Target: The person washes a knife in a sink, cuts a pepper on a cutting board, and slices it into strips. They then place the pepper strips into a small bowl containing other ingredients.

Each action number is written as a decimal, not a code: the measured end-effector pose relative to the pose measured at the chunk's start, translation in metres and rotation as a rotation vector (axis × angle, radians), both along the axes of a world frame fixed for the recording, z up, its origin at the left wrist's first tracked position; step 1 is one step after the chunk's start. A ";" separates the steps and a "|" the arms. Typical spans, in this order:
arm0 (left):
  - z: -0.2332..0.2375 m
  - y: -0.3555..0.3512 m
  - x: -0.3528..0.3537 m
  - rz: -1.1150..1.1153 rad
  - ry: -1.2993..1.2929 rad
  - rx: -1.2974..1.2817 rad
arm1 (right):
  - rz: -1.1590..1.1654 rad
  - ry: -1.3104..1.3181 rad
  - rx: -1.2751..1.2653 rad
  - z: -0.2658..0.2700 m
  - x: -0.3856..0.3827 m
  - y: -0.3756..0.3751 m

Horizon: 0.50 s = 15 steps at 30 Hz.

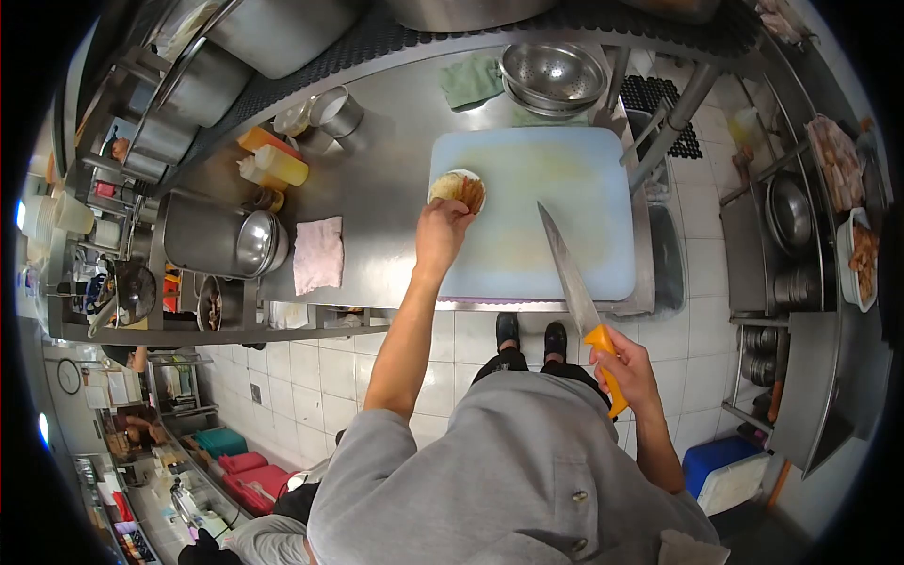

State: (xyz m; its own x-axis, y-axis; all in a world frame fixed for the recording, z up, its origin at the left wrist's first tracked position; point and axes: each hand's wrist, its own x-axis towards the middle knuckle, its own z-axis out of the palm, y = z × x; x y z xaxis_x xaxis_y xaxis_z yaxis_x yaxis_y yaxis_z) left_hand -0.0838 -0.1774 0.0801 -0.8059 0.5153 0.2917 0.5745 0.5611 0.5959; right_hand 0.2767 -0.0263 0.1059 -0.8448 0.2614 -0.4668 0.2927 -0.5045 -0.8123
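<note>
A small white dish (482,179) of food lies on the left part of a pale cutting board (565,264). Pale yellowish food (446,185) fills its left side, with brown strips (468,191) on the right. My left hand (443,233) reaches over the near edge of the dish, its fingers pinched together at the brown strips; what lies between the fingertips is hidden. Wrapped round the orange handle of a large knife (572,282), my right hand (626,369) is off the board's near right corner. The blade points up and left over the board.
A green cloth (471,81) and a metal colander (554,73) lie behind the board. Sauce bottles (282,166), a pink cloth (318,254) and metal bowls (256,243) are at the left. A shelf with pots (273,33) overhangs the back. Another person's grey clothing (268,541) shows at lower left.
</note>
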 end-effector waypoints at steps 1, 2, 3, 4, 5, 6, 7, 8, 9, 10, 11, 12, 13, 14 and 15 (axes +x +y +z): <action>-0.003 0.003 -0.001 0.004 -0.034 -0.020 | 0.000 -0.001 0.006 -0.001 -0.001 0.002; -0.007 0.005 -0.002 0.020 0.018 -0.043 | -0.001 -0.004 0.011 -0.002 -0.001 0.003; -0.006 0.006 -0.003 0.028 -0.008 -0.066 | -0.002 -0.008 0.015 -0.002 -0.001 0.004; -0.004 0.006 -0.004 0.036 -0.034 -0.089 | -0.003 0.001 0.027 -0.001 0.000 0.005; -0.003 0.006 -0.004 0.043 -0.061 -0.112 | -0.005 0.010 0.040 0.001 0.000 0.005; 0.000 0.004 -0.004 0.054 -0.037 -0.094 | -0.008 0.020 0.053 0.002 0.000 0.007; 0.004 -0.001 -0.006 0.063 -0.011 -0.076 | -0.011 0.015 0.102 0.001 0.002 0.008; 0.008 -0.006 -0.008 0.072 0.015 -0.061 | -0.016 0.010 0.148 0.001 0.005 0.009; 0.009 -0.007 -0.013 0.042 0.018 -0.117 | -0.020 0.003 0.195 0.000 0.007 0.010; 0.009 -0.007 -0.020 0.014 0.020 -0.174 | -0.022 -0.026 0.245 -0.002 0.009 0.012; 0.010 -0.006 -0.026 -0.012 0.022 -0.230 | -0.023 -0.054 0.297 -0.005 0.009 0.015; 0.012 0.000 -0.029 -0.022 -0.034 -0.324 | -0.022 -0.079 0.350 -0.010 0.008 0.017; 0.015 0.009 -0.031 -0.031 -0.089 -0.416 | -0.032 -0.015 0.543 -0.018 0.004 0.019; 0.017 0.017 -0.035 -0.039 -0.145 -0.507 | -0.043 0.051 0.737 -0.029 -0.001 0.021; 0.016 0.024 -0.039 -0.033 -0.209 -0.563 | -0.053 0.119 0.930 -0.033 -0.005 0.023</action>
